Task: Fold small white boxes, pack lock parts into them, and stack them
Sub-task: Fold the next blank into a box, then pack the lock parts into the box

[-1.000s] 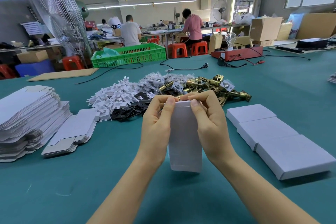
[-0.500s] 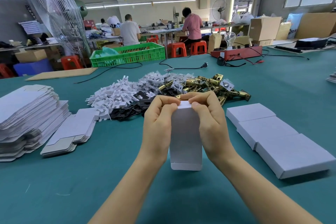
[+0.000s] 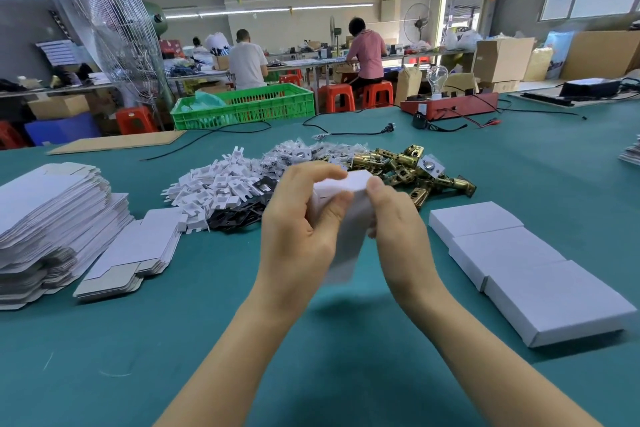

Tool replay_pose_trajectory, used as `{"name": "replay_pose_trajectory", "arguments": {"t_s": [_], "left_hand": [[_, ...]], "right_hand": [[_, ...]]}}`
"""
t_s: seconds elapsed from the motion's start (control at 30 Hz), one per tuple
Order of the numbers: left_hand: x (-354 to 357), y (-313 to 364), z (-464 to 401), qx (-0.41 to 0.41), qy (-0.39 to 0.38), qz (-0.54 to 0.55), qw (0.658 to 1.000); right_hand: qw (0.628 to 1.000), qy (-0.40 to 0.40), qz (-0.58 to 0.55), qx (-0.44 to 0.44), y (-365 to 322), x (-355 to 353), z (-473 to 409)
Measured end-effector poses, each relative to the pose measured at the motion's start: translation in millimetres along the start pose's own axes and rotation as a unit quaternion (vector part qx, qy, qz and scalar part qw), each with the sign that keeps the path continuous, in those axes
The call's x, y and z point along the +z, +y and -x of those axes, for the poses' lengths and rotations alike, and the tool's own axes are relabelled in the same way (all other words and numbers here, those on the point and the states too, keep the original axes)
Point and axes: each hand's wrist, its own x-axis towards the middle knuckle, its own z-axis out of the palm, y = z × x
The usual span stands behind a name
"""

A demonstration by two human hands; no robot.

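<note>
— What do you see in the middle?

— I see a small white box [image 3: 346, 218] held up in the air over the green table [image 3: 311, 357]. It is tipped a bit, with its closed top end away from me. It is a little blurry.

— Who has it?

— Both hands do. The left hand [image 3: 298, 236] wraps round the left side, fingers curled over the top and thumb on the front. The right hand [image 3: 394, 225] pinches the top right corner with its thumb and curled fingers.

— What is near it?

— Just behind the hands I see a pile of white plastic pieces [image 3: 221, 187] and a pile of gold lock parts [image 3: 408, 166]. To the right, three finished boxes [image 3: 519, 260] lie flat in a row, touching each other. To the left is a big stack of flat box sheets [image 3: 52, 215], with a smaller stack [image 3: 135, 253] just beside it.

— And far back?

— I see a green crate [image 3: 242, 107] at the table's far edge.
</note>
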Motion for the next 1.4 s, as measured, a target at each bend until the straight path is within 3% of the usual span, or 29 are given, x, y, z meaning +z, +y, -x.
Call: {"name": "replay_pose_trajectory", "arguments": {"t_s": [0.07, 0.13, 0.2, 0.27, 0.33, 0.4, 0.5, 0.6, 0.7, 0.77, 0.97, 1.13, 1.4], "left_hand": [[-5.4, -1.9, -3.2, 0.078, 0.016, -0.056, 0.995], [-6.0, -6.5, -2.0, 0.147, 0.000, -0.081, 0.986], [-0.9, -10.9, 3.5, 0.198, -0.045, -0.077, 0.976], [7.0, -17.3, 12.1, 0.231, -0.100, -0.066, 0.966], [13.5, -27.3, 23.2, 0.238, -0.126, -0.075, 0.960], [18.7, -39.8, 35.0, 0.204, -0.116, -0.129, 0.963], [23.7, -53.1, 48.9, 0.036, -0.055, -0.178, 0.982], [21.5, -60.4, 47.8, -0.182, -0.016, -0.036, 0.983], [13.3, -67.0, 41.5, -0.328, -0.011, 0.162, 0.931], [10.9, -70.3, 40.6, -0.343, -0.017, 0.197, 0.918], [9.3, -72.9, 38.9, -0.296, -0.026, 0.205, 0.933], [2.6, -78.4, 38.7, -0.314, -0.003, 0.215, 0.925], [1.8, -88.2, 40.8, -0.338, -0.040, 0.224, 0.913]], "right_hand": [[0.998, -0.027, 0.037, 0.034, 1.3, -0.5, -1.1], [0.976, -0.108, -0.086, 0.166, -1.1, -3.8, -4.2], [0.922, -0.189, -0.204, 0.268, -1.7, -9.3, -7.3], [0.890, -0.221, -0.269, 0.294, 1.2, -12.5, -10.1], [0.886, -0.200, -0.302, 0.290, 5.7, -13.8, -11.4], [0.903, -0.175, -0.277, 0.277, 13.7, -14.7, -13.0], [0.915, -0.137, -0.243, 0.290, 27.6, -9.8, -11.4], [0.921, -0.121, -0.230, 0.290, 40.4, -5.0, -9.7], [0.925, -0.158, -0.224, 0.264, 47.4, -3.1, -8.1], [0.930, -0.177, -0.213, 0.244, 50.5, -1.0, -6.0], [0.983, -0.128, -0.063, 0.115, 55.5, 3.3, -2.7], [0.980, -0.170, -0.059, 0.082, 59.3, 6.4, -0.5], [0.976, -0.188, -0.065, 0.083, 65.2, 4.7, -1.9]]}}
